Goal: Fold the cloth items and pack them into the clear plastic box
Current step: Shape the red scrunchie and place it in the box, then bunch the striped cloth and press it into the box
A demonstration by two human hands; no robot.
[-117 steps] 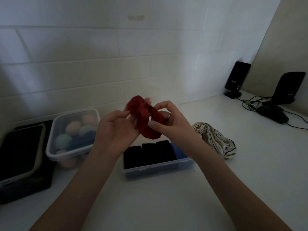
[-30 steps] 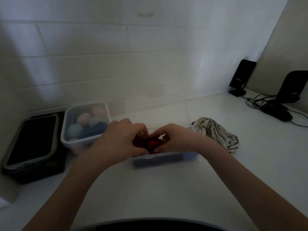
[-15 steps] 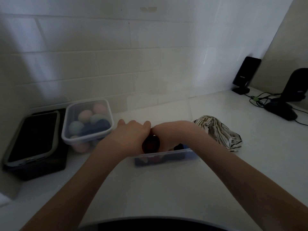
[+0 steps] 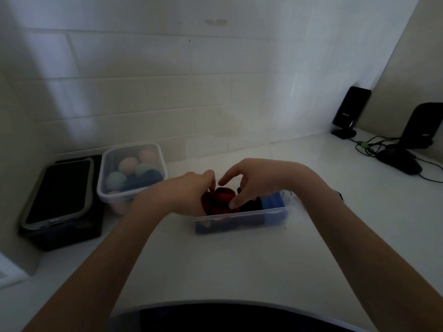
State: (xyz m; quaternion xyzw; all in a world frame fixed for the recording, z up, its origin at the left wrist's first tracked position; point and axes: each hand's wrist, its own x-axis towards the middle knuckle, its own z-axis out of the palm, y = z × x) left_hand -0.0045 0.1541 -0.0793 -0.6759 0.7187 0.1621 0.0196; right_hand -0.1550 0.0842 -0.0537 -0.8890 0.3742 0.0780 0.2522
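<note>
Two hands work over the clear plastic box [image 4: 242, 215] in the head view, the only view I have. The left hand [image 4: 189, 190] has its fingers curled down onto the left side of the red cloth [image 4: 221, 200]; the right hand [image 4: 254, 180] pinches the cloth's right side, thumb low, forefinger raised clear. The cloth sits bundled in the box's left end, directly below and between both hands, each equally near. Its long axis I cannot tell; it reads as a compact roll. The box's long axis runs left to right across the tabletop [image 4: 227, 264]. Dark folded items and a blue cloth [image 4: 273, 201] fill the right end. I judge seating the roll downward remains.
</note>
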